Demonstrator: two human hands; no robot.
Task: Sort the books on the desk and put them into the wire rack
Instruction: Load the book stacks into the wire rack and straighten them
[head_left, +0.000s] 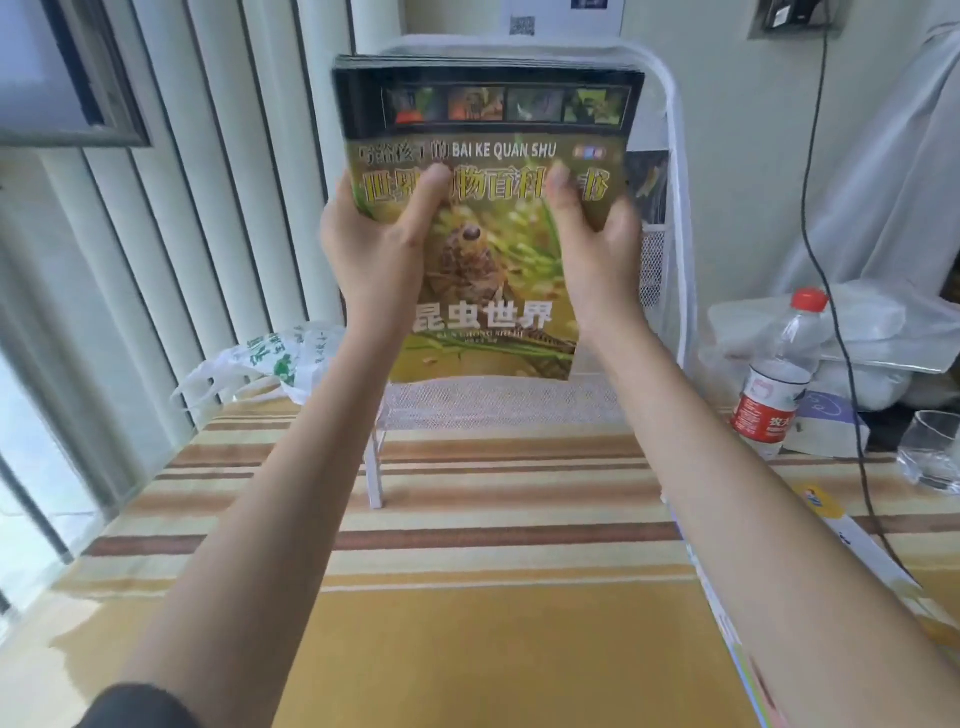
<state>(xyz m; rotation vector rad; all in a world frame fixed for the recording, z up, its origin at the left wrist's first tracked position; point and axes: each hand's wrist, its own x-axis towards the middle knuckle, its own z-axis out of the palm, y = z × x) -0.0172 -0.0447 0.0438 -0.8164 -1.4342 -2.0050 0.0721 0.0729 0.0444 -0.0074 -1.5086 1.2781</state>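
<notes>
Upper centre of the frame: a stack of books (488, 218) held upright in the air, insect cover facing the camera, long axis vertical. Exact count unclear; several page edges visible along the top, front cover alone readable. Left hand (376, 244) clamped on the left edge, thumb curled over the cover. Right hand (592, 234) clamped on the right edge, thumb likewise across the title. Both hands grasping the same stack, about level with each other, neither clearly nearer.

Wire rack (670, 218) directly behind and below the stack: white frame arching around the top corners, mesh base showing just under the lower edge of the cover. One rack. Something dark already standing in it at right, too hidden to name. Likely next: lower the stack straight down and slightly forward into the rack, keeping the long axis upright.

Lower right of the frame: one more book (852, 535) flat on the striped surface (467, 519), partly hidden by the right forearm. One water bottle (779, 374) at right, one glass (932, 449) beside it, one plastic bag (265, 358) at left.
</notes>
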